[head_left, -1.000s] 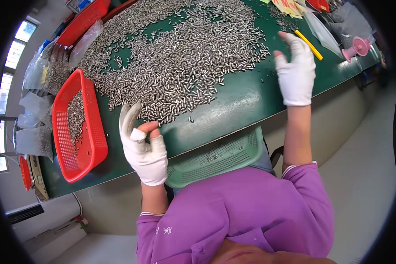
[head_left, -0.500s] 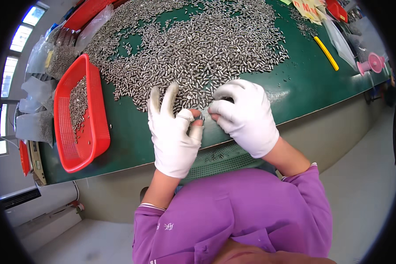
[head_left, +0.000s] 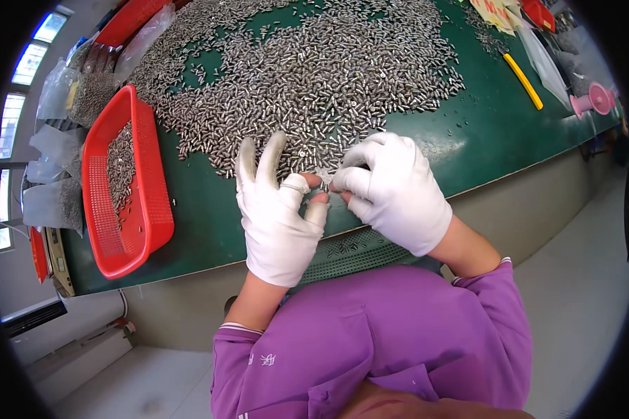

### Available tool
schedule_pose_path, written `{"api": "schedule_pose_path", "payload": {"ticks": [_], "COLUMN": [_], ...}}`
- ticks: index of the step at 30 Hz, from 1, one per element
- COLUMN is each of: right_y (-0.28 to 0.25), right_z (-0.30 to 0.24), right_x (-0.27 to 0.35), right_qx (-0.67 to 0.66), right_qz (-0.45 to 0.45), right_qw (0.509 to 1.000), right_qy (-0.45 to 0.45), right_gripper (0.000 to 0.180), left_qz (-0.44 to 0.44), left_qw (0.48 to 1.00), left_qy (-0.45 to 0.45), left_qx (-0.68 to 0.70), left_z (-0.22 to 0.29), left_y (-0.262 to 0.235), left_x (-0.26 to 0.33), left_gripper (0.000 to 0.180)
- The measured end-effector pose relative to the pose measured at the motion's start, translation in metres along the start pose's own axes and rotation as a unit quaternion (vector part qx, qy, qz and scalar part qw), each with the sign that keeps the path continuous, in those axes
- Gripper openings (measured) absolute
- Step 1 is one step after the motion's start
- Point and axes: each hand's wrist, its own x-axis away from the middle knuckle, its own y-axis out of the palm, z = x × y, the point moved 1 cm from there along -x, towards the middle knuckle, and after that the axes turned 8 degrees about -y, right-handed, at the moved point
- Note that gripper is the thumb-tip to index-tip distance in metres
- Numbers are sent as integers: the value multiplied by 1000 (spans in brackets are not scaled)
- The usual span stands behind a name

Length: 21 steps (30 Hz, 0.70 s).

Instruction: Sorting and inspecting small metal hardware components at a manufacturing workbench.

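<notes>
A wide heap of small silver cylindrical metal parts covers much of the green table. At its near edge my left hand wears a white glove with the thumb and forefinger tips bare. Those two tips pinch a small metal part, while the other fingers stretch out over the heap. My right hand, gloved the same way, has its fingers curled and its tips pressed together against the left fingertips. Whatever lies between the right fingertips is too small and covered to make out.
To the left stands a red plastic basket with more metal parts inside. Filled clear bags line the far left. A yellow-handled tool and a pink spool-like object lie at the right. Below the table edge is a green perforated tray.
My right hand has shifted slightly down, its fingertips now meeting those of my left. The left hand keeps its pinch almost in place.
</notes>
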Motion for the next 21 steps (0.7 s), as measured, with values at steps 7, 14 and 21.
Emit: {"api": "schedule_pose_path", "payload": {"ticks": [7, 14, 21], "right_y": [5, 5, 9], "right_z": [-2, -7, -14], "right_x": [-1, 6, 11], "right_qx": [-7, 30, 30], "right_qz": [-9, 14, -13], "right_qw": [1000, 999, 997], "right_qy": [12, 38, 75], "right_gripper": [5, 10, 15], "left_qz": [5, 4, 4], "left_qw": [1000, 1000, 1000], "left_qy": [15, 11, 12], "left_qx": [-3, 1, -1], "left_z": [-1, 0, -1], "left_y": [2, 1, 2], "left_x": [-2, 0, 1], "left_gripper": [28, 28, 26]}}
